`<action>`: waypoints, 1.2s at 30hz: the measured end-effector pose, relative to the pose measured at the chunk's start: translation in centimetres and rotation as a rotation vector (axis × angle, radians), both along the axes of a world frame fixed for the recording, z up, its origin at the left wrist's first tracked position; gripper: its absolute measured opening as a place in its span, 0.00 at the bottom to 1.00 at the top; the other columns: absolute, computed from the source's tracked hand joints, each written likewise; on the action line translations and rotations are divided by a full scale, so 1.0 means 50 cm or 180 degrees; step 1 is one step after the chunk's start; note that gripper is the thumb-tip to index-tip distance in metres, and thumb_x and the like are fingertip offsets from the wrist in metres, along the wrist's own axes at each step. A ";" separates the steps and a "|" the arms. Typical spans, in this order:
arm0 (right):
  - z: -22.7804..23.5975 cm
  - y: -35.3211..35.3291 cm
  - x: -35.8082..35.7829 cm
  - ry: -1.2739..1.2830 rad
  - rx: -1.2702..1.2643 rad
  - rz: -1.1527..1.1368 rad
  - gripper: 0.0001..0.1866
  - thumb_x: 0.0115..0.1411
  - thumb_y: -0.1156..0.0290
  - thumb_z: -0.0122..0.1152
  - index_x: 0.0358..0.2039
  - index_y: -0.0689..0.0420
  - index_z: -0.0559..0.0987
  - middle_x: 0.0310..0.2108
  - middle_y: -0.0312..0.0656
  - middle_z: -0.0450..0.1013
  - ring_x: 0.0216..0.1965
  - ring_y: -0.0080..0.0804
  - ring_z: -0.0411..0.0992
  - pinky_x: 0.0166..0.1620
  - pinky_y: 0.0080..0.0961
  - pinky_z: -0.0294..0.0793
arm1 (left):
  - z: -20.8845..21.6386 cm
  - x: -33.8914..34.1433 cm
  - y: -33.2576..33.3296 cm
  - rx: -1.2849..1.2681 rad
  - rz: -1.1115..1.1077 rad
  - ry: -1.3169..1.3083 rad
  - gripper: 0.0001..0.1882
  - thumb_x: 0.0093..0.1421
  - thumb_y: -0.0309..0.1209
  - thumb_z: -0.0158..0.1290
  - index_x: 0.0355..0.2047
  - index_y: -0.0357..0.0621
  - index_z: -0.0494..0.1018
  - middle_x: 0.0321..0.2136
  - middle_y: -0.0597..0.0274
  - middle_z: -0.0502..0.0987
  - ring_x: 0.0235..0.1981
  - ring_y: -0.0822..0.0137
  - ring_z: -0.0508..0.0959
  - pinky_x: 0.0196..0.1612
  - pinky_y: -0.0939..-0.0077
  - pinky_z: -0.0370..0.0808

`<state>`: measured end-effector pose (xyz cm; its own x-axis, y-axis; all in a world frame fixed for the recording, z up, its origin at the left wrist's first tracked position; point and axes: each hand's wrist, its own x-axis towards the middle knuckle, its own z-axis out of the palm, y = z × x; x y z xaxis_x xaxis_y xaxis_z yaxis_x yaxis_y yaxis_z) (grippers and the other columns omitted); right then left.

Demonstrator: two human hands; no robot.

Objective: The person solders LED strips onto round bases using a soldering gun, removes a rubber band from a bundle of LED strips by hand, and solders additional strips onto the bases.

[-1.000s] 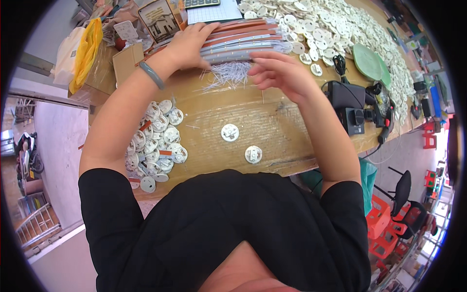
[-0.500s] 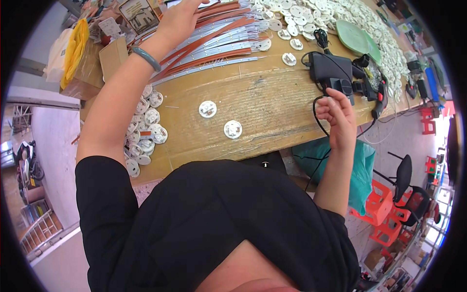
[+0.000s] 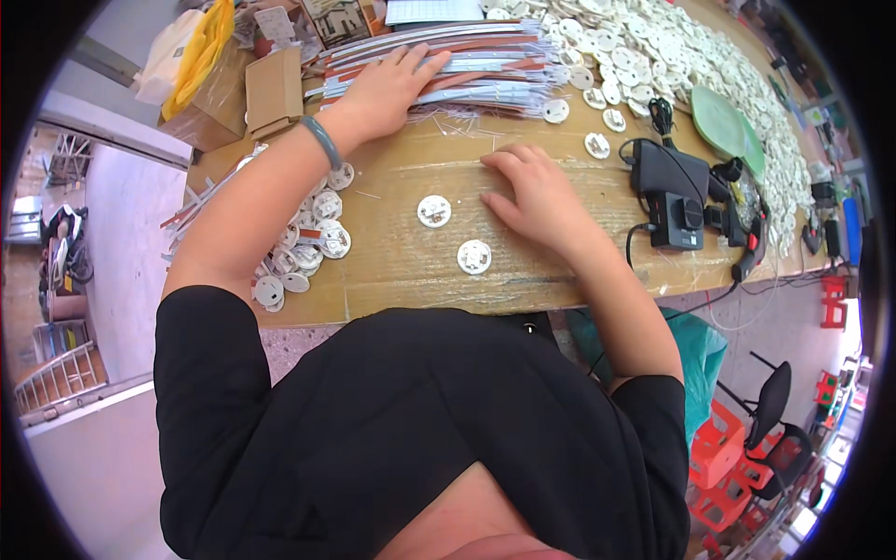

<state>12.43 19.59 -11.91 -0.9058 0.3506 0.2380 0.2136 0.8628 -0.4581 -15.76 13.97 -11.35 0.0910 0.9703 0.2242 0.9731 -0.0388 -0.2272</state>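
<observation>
My left hand [image 3: 392, 89] lies flat, fingers stretched, on a pile of thin LED strips [image 3: 499, 79], white and orange-brown, at the back of the table. My right hand [image 3: 534, 196] hovers over or rests on the tabletop right of the middle, fingers apart and curved, holding nothing. In front of me lie two round white discs with small parts on them, one disc [image 3: 434, 211] farther and one disc [image 3: 474, 257] nearer. Below my left forearm is a heap of similar discs [image 3: 322, 238], partly hidden by the arm.
A large heap of white discs [image 3: 644, 56] covers the back right. Right of my right hand sit a black box with cables [image 3: 670, 173], a small black device [image 3: 677, 221] and a green tray [image 3: 719, 117]. Cardboard boxes [image 3: 273, 93] stand back left. Loose strips [image 3: 191, 210] lie at the left edge.
My right hand has swung left from beside the black box to the middle of the table. My left hand has drawn nearer, flat on the strips, whose pile looks more compact. The view has shifted.
</observation>
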 end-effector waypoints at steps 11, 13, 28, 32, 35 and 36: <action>-0.038 0.060 -0.178 0.0545 0.0521 0.0237 0.20 0.55 0.70 0.61 0.49 0.59 0.74 0.50 0.47 0.71 0.53 0.46 0.67 0.57 0.38 0.69 | 0.064 -0.108 0.097 -0.0087 -0.0171 -0.0742 0.24 0.53 0.27 0.59 0.53 0.52 0.73 0.46 0.61 0.77 0.48 0.57 0.77 0.51 0.62 0.75; -0.050 0.064 -0.213 0.0662 0.0776 0.0293 0.19 0.56 0.68 0.60 0.49 0.57 0.75 0.51 0.44 0.71 0.53 0.44 0.68 0.56 0.38 0.69 | 0.063 -0.109 0.097 -0.0069 -0.0148 -0.0850 0.24 0.52 0.28 0.61 0.51 0.52 0.74 0.46 0.61 0.77 0.49 0.57 0.77 0.52 0.62 0.75; 0.035 0.016 -0.004 -0.0074 0.0034 0.0498 0.14 0.56 0.71 0.62 0.44 0.54 0.79 0.49 0.42 0.74 0.53 0.43 0.70 0.56 0.37 0.69 | 0.061 -0.030 0.059 0.0013 -0.0201 -0.1068 0.09 0.49 0.31 0.63 0.28 0.45 0.75 0.33 0.59 0.74 0.39 0.54 0.76 0.41 0.61 0.74; 0.038 0.002 0.090 0.0651 -0.0043 -0.0053 0.15 0.53 0.75 0.64 0.43 0.53 0.80 0.50 0.41 0.75 0.52 0.43 0.72 0.54 0.37 0.70 | 0.061 -0.032 0.069 0.0115 -0.0334 -0.1072 0.06 0.55 0.30 0.59 0.27 0.41 0.75 0.30 0.55 0.76 0.38 0.52 0.77 0.41 0.60 0.74; 0.044 -0.001 0.188 0.1438 -0.0351 -0.0650 0.12 0.54 0.79 0.62 0.40 0.55 0.81 0.46 0.44 0.77 0.47 0.41 0.75 0.49 0.32 0.73 | 0.069 -0.041 0.068 0.0318 -0.0369 -0.1462 0.05 0.58 0.27 0.54 0.35 0.41 0.73 0.29 0.53 0.76 0.35 0.51 0.78 0.39 0.60 0.74; 0.036 0.011 0.230 0.1745 -0.0228 -0.1055 0.10 0.54 0.81 0.62 0.38 0.59 0.82 0.41 0.43 0.79 0.42 0.33 0.76 0.45 0.26 0.74 | 0.070 -0.038 0.066 0.0378 -0.0244 -0.1591 0.05 0.61 0.25 0.51 0.37 0.41 0.71 0.29 0.52 0.76 0.33 0.52 0.78 0.38 0.61 0.74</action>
<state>23.93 20.14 -10.11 -0.5003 0.6232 0.6011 0.1822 0.7544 -0.6306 -17.68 17.26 -7.86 0.0143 0.9303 0.3665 0.9592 -0.1163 0.2576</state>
